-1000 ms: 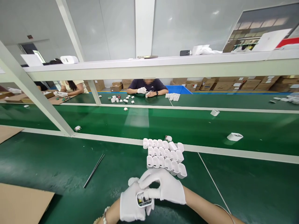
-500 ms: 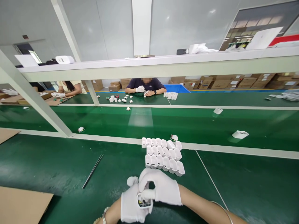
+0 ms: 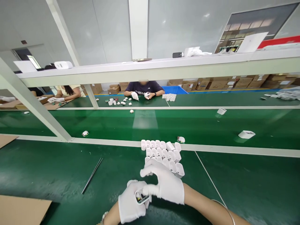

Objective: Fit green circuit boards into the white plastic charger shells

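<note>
Expect a light, stiff, slightly slippery white casing (image 3: 143, 201) with fragile components (image 3: 140, 197); grip by the outer walls. Clasped over the desk's (image 3: 61, 172) near middle in the left hand (image 3: 131, 202), with right hand (image 3: 166, 182) spread and thumb at the opening.

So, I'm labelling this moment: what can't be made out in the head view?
Head view:
Details inside the held white case: too small, partly covered by the right hand.
Left hand: some fingertips, behind the case.
Nearest case row: partly behind the right hand.
Lower cardboard: cut off by the left edge.
</note>
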The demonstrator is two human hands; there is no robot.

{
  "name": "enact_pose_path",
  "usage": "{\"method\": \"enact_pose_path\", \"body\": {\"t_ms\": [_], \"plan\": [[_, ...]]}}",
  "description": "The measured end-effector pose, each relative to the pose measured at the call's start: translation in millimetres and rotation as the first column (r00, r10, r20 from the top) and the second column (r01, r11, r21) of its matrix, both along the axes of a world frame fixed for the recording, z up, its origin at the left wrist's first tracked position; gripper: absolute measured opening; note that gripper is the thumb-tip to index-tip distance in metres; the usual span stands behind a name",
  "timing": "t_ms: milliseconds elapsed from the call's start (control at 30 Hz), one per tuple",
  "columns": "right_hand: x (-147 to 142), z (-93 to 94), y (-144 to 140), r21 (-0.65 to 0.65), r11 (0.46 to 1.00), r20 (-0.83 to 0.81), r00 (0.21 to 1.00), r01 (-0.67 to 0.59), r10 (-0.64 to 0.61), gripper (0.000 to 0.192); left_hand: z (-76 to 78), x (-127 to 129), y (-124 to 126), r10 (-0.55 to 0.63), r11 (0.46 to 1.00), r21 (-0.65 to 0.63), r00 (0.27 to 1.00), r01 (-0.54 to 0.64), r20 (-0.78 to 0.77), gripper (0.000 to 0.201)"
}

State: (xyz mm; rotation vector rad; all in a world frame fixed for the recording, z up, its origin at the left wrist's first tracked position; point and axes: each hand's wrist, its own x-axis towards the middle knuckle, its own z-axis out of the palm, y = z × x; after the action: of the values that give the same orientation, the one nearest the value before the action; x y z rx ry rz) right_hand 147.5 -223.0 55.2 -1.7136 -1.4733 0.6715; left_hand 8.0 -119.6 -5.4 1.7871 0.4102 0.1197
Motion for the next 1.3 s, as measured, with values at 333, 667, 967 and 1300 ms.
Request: {"method": "enact_pose_path", "body": {"t_ms": [333, 667, 967, 1300], "plan": [[-0.2, -3.5, 3.2, -0.18, 0.966, -0.336, 0.911, 0.188, -0.24, 0.047, 4.4, 6.1, 4.8, 0.281, 0.927, 0.245, 0.958, -0.286, 0.052, 0.025], [14.1, -4.9, 4.8, -0.285, 0.933, -0.846, 0.516, -0.221, -0.136, 0.058, 12.2, 6.3, 14.2, 0.081, 0.674, 0.739, 0.996, -0.019, -0.048, 0.04], [18.0, 15.6, 10.0, -0.271, 0.958, -0.735, 0.663, -0.098, -0.141, 0.036, 6.6, 7.1, 14.5, 0.027, 0.73, 0.676, 0.993, -0.097, 0.114, 0.052], [21.0, 16.8, 0.4, -0.184, 0.983, -0.578, 0.808, 0.009, -0.116, 0.041, 19.9, 12.2, 10.3, 0.098, 0.893, 0.415, 0.976, -0.172, 0.192, 0.056]]}}
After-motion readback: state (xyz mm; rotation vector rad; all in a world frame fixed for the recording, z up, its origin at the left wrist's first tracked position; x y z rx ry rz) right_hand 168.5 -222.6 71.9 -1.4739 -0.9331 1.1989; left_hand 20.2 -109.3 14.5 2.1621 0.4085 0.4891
